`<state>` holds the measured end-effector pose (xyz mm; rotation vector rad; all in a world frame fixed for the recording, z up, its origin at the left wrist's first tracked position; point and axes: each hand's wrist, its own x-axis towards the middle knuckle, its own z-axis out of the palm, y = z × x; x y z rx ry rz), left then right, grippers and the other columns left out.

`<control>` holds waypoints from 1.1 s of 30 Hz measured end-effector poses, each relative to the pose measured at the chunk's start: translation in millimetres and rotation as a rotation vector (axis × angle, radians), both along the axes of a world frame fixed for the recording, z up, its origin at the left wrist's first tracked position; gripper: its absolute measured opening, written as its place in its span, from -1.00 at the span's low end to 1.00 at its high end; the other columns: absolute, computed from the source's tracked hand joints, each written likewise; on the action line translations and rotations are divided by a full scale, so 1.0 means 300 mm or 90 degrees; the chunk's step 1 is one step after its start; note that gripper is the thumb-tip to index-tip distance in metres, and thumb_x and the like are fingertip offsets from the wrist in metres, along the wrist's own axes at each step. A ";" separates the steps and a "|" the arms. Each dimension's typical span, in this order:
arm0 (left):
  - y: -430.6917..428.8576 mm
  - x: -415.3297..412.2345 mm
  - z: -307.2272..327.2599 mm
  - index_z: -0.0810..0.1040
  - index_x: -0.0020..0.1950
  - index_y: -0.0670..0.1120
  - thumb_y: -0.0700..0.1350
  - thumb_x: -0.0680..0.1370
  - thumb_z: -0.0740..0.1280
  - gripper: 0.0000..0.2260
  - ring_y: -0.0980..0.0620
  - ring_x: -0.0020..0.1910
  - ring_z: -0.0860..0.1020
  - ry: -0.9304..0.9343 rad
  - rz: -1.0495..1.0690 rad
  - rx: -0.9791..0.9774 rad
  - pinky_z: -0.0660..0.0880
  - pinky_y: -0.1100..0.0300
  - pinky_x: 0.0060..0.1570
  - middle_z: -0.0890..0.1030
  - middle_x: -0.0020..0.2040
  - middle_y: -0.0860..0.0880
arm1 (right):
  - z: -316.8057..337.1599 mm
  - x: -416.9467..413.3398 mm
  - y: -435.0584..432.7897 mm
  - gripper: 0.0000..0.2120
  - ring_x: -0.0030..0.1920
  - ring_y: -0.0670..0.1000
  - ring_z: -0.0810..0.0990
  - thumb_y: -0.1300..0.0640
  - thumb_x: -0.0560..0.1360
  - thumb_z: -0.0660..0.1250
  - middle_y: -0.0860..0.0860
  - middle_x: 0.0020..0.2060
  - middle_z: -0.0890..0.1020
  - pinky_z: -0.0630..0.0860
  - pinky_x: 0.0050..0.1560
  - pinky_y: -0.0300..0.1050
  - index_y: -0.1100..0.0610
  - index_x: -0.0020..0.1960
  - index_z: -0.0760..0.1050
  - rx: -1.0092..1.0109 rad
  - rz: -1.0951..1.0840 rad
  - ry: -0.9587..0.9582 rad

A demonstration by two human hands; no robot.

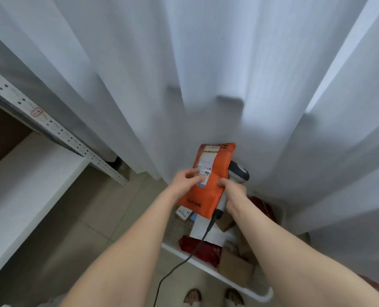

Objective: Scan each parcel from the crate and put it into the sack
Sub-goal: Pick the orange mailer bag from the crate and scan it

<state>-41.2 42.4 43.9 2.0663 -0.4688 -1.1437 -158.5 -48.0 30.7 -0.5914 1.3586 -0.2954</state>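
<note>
Curtain: a white curtain [206, 63] hangs in folds in front of you and fills the upper view.
Shelving: a white metal rack [29, 173] with punched uprights stands to your left.
Crate: a white crate [206, 269] sits on the tiled floor below your hands, against the curtain's foot. It holds a dark red bag [201, 249], a white mailer [208, 231] and a brown carton [235, 267].
Arms: both your forearms reach forward, bare, and meet over the crate.
Parcel: you hold the orange mailer [217, 173] in the air above the crate, just before the curtain. Its long axis runs away from you, the far end tipped slightly right and the labelled face turned up toward you.
Left hand: your left hand [185, 180] grasps the mailer's left edge, fingers curled, with the thumb on the label.
Right hand: your right hand [232, 191] is wrapped round the handle of the barcode scanner [239, 171], with its thumb pressed on the mailer's orange face.
Scanner: its grey and white head sticks out past the mailer's right edge and points away from you. It lies behind the mailer, touching it.
Cable: a dark cord [184, 260] drops from the scanner's handle and trails down between your arms.
Label: a white shipping label [204, 165] lies along the mailer's left half. Its print is too small to read.
Writing: black letters ending in "TINE" show near the mailer's close end. The letters "NE" show at the far end.
</note>
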 end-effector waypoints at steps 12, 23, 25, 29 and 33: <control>0.218 0.124 0.265 0.51 0.27 -0.18 -0.19 0.38 0.53 -0.52 -0.17 -0.01 0.64 0.222 0.223 -0.003 0.57 -0.14 0.02 0.66 0.05 -0.17 | 0.228 0.005 0.058 -0.63 -0.04 0.24 0.67 0.39 0.40 0.40 0.25 0.03 0.66 0.59 0.02 0.25 0.25 0.19 0.50 -0.029 0.084 -0.133; 0.177 0.162 0.298 0.55 0.19 -0.25 -0.35 0.52 0.34 -0.75 -0.17 0.04 0.61 0.033 0.381 -0.046 0.54 -0.09 0.11 0.62 0.13 -0.24 | 0.371 0.044 0.100 -0.95 -0.54 -0.03 0.47 0.32 0.47 0.32 0.07 -0.48 0.50 0.43 -0.44 -0.19 0.23 -0.16 0.47 -0.124 0.161 -0.134; 0.169 0.170 0.294 0.56 0.18 -0.25 -0.36 0.52 0.32 -0.76 -0.18 0.05 0.61 0.024 0.389 -0.041 0.54 -0.11 0.12 0.62 0.12 -0.24 | 0.401 0.055 0.120 -0.96 -0.54 -0.03 0.47 0.30 0.46 0.32 0.06 -0.50 0.51 0.43 -0.47 -0.22 0.22 -0.16 0.48 -0.128 0.232 -0.139; 0.170 0.191 0.292 0.59 0.07 -0.18 -0.37 0.52 0.30 -0.82 -0.19 0.06 0.61 0.008 0.404 -0.036 0.54 -0.13 0.12 0.63 0.09 -0.23 | 0.440 0.060 0.132 -0.97 -0.55 -0.02 0.47 0.28 0.43 0.33 0.08 -0.48 0.53 0.45 -0.48 -0.24 0.23 -0.16 0.48 -0.119 0.296 -0.147; 0.177 0.202 0.295 0.55 -0.08 -0.10 -0.36 0.53 0.29 -0.83 -0.18 0.02 0.61 -0.003 0.415 -0.036 0.55 -0.11 0.10 0.63 0.04 -0.19 | 0.465 0.054 0.129 -0.97 -0.54 -0.04 0.49 0.26 0.44 0.32 0.06 -0.48 0.55 0.47 -0.48 -0.26 0.22 -0.14 0.47 -0.117 0.341 -0.138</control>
